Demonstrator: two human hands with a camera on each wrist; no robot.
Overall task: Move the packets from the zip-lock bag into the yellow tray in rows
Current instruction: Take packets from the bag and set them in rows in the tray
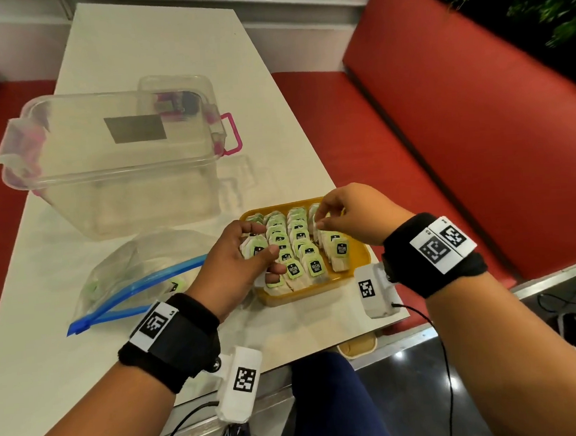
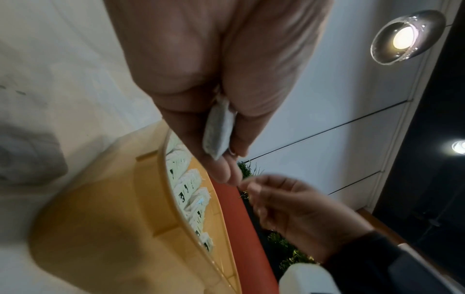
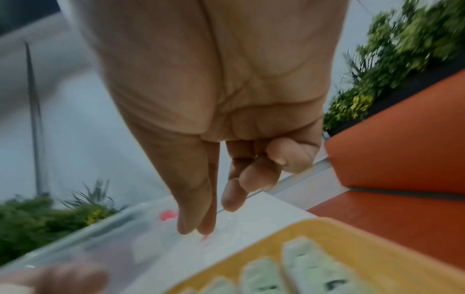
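A white table (image 1: 155, 57) stands between red bench seats (image 1: 460, 133), and at its left far side sits a clear plastic box (image 1: 108, 161) with pink latches. Nearer, the zip-lock bag (image 1: 132, 278) lies flat with its blue seal open toward the tray; a few packets seem to remain inside, though the plastic blurs them. Just right of the bag, the left hand (image 1: 238, 254) holds a small stack of packets (image 1: 255, 248), thumb curled over the top one, above the tray's left column. The yellow tray (image 1: 360, 257) is already well filled with four rows of green-labelled packets (image 1: 302, 247) standing on edge. Over the rightmost row, the right hand (image 1: 354, 217) pinches a single packet (image 1: 314, 220) between thumb and fingertips, apparently setting it into that row; in the right wrist view the pinch itself is hard to see. The step in hand looks like placing, with the task far along. Next, the right hand would need to tuck this packet upright against its neighbours, then take another from the left hand's stack
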